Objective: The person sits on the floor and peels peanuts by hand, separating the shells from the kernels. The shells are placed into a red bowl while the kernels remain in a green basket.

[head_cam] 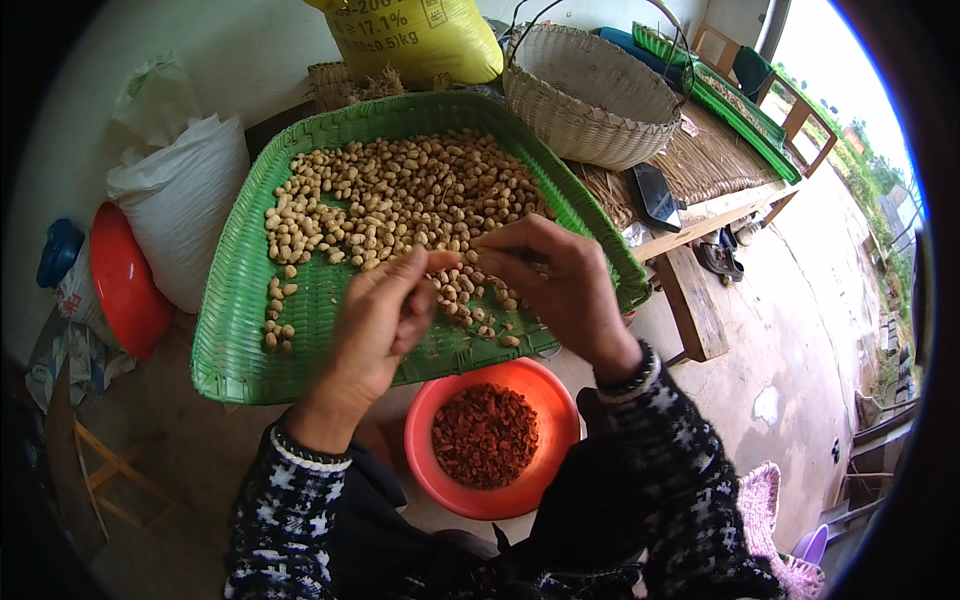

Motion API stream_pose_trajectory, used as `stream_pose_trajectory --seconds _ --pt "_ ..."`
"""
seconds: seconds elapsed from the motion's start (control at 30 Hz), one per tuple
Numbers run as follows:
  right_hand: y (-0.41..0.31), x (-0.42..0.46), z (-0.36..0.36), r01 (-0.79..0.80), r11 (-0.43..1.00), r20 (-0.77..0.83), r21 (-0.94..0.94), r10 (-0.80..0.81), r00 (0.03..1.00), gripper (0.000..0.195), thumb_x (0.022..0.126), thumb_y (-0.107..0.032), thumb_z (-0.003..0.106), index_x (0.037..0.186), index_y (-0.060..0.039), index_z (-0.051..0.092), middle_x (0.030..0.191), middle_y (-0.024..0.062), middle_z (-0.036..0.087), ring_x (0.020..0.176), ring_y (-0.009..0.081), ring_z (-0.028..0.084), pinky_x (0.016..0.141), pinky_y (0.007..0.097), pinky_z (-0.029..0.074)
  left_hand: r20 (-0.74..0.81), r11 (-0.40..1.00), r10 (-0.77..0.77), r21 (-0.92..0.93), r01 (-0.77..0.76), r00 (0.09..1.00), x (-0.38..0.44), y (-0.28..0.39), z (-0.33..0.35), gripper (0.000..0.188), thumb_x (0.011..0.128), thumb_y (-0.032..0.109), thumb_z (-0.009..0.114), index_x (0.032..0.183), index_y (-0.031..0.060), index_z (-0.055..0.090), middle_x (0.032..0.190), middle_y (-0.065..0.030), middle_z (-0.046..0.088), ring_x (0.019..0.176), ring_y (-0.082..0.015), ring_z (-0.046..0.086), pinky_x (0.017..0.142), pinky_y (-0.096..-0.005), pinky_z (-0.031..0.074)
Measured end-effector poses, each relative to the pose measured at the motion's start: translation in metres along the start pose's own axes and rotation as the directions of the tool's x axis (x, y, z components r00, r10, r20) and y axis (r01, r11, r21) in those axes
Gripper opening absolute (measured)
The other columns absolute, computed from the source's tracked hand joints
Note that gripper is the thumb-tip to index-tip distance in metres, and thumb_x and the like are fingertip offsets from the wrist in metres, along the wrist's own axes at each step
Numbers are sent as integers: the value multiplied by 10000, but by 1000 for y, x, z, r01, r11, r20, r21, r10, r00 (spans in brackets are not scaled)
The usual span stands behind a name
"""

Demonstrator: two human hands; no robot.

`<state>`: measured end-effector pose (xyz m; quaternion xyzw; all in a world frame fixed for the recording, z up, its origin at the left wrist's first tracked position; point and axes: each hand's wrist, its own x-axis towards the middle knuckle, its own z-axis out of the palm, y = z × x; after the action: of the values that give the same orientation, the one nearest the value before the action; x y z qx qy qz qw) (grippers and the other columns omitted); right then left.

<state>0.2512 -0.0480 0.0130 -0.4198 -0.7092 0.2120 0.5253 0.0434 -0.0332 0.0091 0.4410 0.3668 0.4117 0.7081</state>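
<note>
A green woven tray [315, 375] lies before me, with many unshelled peanuts [420, 180] spread mostly over its far and middle part. Above the tray's near part is my left hand [390, 300], slightly blurred, thumb and index finger pointing right. Close to its fingertips, my right hand [547, 277] has its thumb and index finger brought together. Whether either hand pinches a peanut cannot be made out. Below the tray, between my legs, a red plastic basin [551, 480] holds a heap of reddish-brown pieces [486, 436], apparently peanut shells or skins.
A wicker basket [592, 97] and a full yellow sack [420, 45] stand beyond the tray. A smartphone [655, 196] lies on a straw mat [705, 157] on the wooden bench at right. A white sack [187, 210] and a red basin [127, 285] are at left.
</note>
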Motion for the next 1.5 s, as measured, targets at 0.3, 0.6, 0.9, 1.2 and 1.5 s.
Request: stream_pose_trajectory --seconds 0.3,0.6,0.9,1.2,1.5 --pt "17 1 -18 169 971 241 -168 -126 962 130 918 -148 708 951 -23 722 861 114 686 792 262 668 721 376 532 -79 993 84 -81 -90 993 -1 9 -15 318 1089 269 490 1134 -9 636 673 74 417 504 4 318 388 -165 211" --pt "37 6 25 318 785 189 -531 -257 948 311 802 -31 624 1101 -45 707 967 78 584 942 276 560 841 389 486 -84 989 108 -88 -115 991 2 6 -12 304 1078 276 518 1076 12 669 663 78 446 494 3 334 409 -169 221" --pt "41 12 28 272 886 170 -375 -223 960 144 824 -75 692 968 -71 685 919 80 584 906 278 582 790 409 490 -104 996 86 -29 -90 991 2 5 -7 279 1059 282 568 1089 25 672 675 79 470 502 13 352 411 -160 231" --pt "3 8 14 223 974 107 35 -225 968 160 840 -80 778 983 -70 708 912 72 626 860 255 622 759 375 518 76 997 -32 -65 37 997 -1 1 -7 261 945 332 745 958 76 694 672 90 521 472 14 368 395 -162 219" --pt "-2 6 4 381 922 167 -74 -365 916 148 798 -63 759 876 -52 633 866 87 564 829 291 553 724 394 482 148 996 -66 -50 74 987 -1 0 -10 302 919 362 768 910 69 695 634 102 488 460 18 333 396 -169 201"
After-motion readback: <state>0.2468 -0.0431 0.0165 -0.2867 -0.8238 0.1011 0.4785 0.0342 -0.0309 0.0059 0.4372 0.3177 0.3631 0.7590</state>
